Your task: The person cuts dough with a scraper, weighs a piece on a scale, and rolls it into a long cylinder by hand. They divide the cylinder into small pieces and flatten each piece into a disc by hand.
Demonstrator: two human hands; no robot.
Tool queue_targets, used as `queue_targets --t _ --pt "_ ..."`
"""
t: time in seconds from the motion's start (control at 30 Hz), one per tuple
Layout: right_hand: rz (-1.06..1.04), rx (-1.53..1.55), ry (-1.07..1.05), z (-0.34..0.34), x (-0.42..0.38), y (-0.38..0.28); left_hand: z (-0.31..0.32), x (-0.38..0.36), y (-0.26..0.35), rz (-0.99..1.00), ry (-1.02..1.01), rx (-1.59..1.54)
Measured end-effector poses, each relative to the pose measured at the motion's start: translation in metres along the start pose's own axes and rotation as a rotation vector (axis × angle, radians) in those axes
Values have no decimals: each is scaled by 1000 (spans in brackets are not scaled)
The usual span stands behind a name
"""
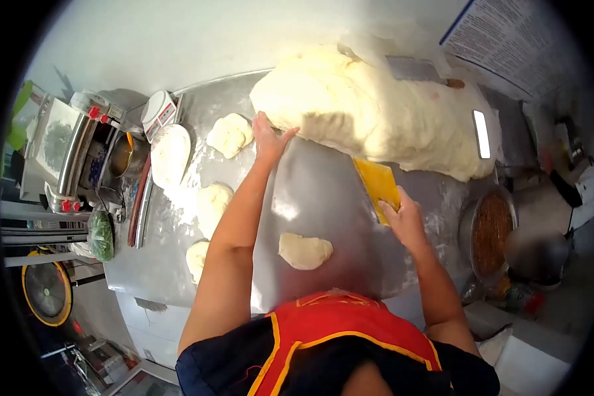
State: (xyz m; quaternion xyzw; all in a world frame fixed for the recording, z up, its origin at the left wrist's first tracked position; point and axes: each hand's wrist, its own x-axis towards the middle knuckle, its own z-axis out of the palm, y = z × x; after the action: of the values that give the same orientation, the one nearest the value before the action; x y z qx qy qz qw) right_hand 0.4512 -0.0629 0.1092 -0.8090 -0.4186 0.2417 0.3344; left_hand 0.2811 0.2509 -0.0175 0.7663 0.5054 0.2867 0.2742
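A large mass of pale dough [350,99] lies across the back of the metal table [350,284]. At its left front edge is my left hand [270,137], with fingers stretched and thumb apart; the fingertips meet the dough's edge. My right hand [406,214] grips a yellow dough scraper [376,185], whose far end is close to the dough's front edge. Nearer to me, a small dough piece [305,251] rests on the metal. More dough pieces lie left of my left arm: a round lump [230,135], another lump [214,208] and a smaller one [197,259], both partly hidden by the arm.
A white kitchen scale [160,112] stands at the back left, near a flour-white oval shape [170,157] and a long brown rod [138,204]. On the right is a metal bowl of brown filling [492,231]. A blade with a wooden handle [454,84] lies on the big dough.
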Motion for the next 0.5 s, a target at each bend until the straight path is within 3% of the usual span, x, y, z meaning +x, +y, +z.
queue_targets --t 0.27,0.37,0.5 --pt "-69 33 -14 51 87 -67 -17 108 -3 -50 -223 317" --pt "-45 71 -15 69 117 -84 -2 144 -23 -33 -308 320" --pt "-172 30 39 103 156 -111 -19 149 -23 -50 -368 174"
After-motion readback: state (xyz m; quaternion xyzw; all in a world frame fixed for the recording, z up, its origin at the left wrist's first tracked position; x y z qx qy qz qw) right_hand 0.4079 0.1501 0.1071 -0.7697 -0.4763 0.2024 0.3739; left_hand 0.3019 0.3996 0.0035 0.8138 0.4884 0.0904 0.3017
